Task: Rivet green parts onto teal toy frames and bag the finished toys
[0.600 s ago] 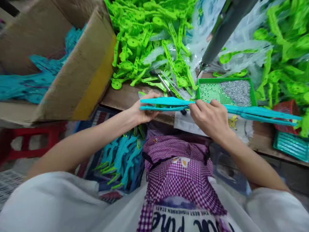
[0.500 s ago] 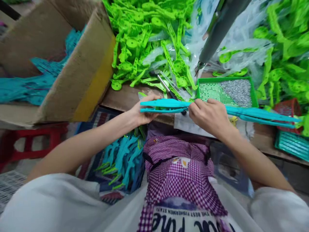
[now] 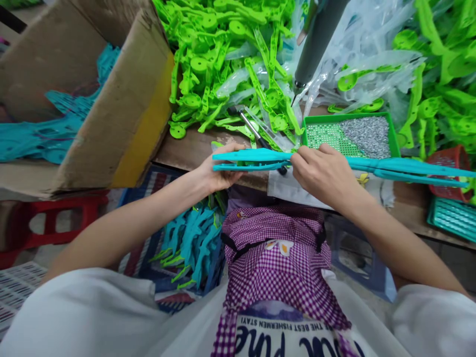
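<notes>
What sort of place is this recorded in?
Probably a small workshop assembling plastic goods: a heap of green plastic parts lies on the wooden bench, a cardboard box holds teal parts, and a green tray holds small metal fasteners. Left hand and right hand grip a long teal piece.

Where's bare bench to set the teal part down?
Two bare patches of bench: one between the cardboard box and the left hand on the teal part, in front of the green parts pile; one at the front edge between the white sheet and the teal basket. The back is crowded: that pile, plastic bags, green tray.
</notes>
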A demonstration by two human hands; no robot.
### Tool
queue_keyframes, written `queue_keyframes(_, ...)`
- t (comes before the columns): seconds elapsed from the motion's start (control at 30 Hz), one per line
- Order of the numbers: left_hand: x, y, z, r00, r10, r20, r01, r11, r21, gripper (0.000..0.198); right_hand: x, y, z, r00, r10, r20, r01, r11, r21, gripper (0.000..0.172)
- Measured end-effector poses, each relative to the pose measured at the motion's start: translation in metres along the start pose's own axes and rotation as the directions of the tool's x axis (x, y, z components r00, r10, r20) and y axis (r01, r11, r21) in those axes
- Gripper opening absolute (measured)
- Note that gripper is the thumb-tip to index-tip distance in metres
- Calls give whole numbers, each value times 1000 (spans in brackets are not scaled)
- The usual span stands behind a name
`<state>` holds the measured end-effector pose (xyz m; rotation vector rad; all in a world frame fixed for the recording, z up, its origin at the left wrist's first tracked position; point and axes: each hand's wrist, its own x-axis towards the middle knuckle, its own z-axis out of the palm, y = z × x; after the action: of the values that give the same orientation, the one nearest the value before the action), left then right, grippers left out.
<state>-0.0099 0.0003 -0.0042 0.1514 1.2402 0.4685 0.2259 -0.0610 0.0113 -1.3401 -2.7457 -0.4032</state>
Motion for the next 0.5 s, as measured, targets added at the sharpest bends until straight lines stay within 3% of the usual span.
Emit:
queue_keyframes(0.23, 3, -4, -3, 998, 30, 46, -31, 999, 25, 37, -1, 21, -18, 974, -63, 216, 52, 997, 56, 24)
queue_keyframes(0.5, 0, -2, 1, 1000, -1, 30, 1, 1000, 13, 27, -12, 28, -32, 976, 73, 206, -111, 978, 177, 25)
